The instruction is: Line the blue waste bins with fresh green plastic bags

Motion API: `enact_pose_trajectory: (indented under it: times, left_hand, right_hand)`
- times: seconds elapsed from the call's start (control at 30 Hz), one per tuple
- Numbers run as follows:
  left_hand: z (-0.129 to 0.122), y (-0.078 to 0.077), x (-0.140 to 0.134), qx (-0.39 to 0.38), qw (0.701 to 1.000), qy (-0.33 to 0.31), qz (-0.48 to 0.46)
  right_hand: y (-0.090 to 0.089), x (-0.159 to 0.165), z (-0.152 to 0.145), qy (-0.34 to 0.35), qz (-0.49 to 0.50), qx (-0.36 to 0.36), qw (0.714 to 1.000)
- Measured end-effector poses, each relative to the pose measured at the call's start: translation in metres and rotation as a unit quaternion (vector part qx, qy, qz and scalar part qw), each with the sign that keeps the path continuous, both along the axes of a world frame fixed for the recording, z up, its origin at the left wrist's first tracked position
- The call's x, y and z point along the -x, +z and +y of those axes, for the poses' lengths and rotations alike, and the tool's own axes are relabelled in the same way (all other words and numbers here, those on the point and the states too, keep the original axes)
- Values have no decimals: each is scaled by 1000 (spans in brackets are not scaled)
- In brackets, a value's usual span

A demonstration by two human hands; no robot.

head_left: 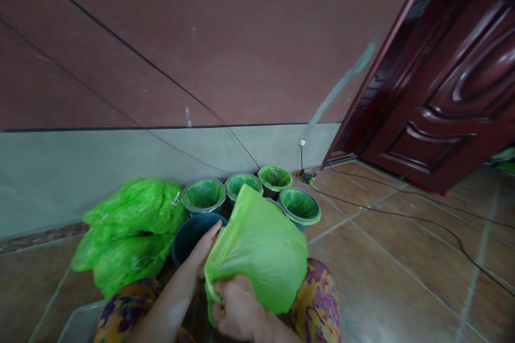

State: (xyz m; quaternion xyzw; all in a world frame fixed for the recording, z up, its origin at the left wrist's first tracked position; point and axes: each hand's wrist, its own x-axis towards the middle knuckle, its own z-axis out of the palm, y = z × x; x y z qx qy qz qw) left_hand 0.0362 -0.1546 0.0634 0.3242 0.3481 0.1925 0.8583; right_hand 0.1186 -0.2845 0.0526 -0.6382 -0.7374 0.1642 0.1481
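A light green plastic bag (261, 246) spreads out in front of me, its wide end toward the right. My right hand (237, 303) is closed round the bag's gathered lower left edge. At its upper left edge, my left hand (207, 249) grips the bag with the thumb along the side; most of its fingers are hidden. Just beyond my left hand stands an unlined dark blue bin (187, 236), partly covered by that hand and the bag. Behind the bag are several bins with green liners, among them a grey-rimmed bin (203, 209) and another bin (300, 220) at the right.
A heap of bright green bagged plastic (137, 225) lies at the left by the wall. My knees in patterned cloth (319, 300) flank the work. A pale container (82, 324) shows at lower left. A black cable (386, 211) crosses the tiles toward a dark red door (450, 118).
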Motion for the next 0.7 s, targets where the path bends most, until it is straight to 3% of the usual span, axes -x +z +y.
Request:
enact_pose_trajectory:
  times: [0.07, 0.13, 0.27, 0.37, 0.43, 0.5, 0.57, 0.63, 0.7]
  left_hand:
    - [1, 10, -2, 48, 997, -55, -34]
    - [1, 14, -5, 46, 994, -86, -41]
    - [0, 8, -11, -90, 991, -94, 20]
    - [1, 3, -14, -199, 974, -65, 84]
    - [3, 4, -11, -226, 968, -28, 107]
    - [7, 8, 0, -221, 969, 3, 110]
    - [11, 12, 15, -195, 974, 28, 117]
    - [14, 17, 32, -168, 974, 58, 138]
    - [14, 21, 48, -156, 970, 90, 162]
  right_hand:
    - [-3, 1, 0, 8, -10, 6, 1000]
    - [-4, 2, 1, 17, -18, 9, 1000]
    - [-4, 5, 4, 29, -35, 9, 999]
    - [4, 4, 1, 31, -35, 20, 999]
    - [14, -1, -4, 28, 21, 19, 999]
    - [26, -12, -8, -5, 123, -8, 992]
    - [35, -27, -8, -80, 210, -77, 971]
    - [36, -43, -2, -159, 229, -156, 948]
    - [26, -58, 9, -176, 194, -184, 947]
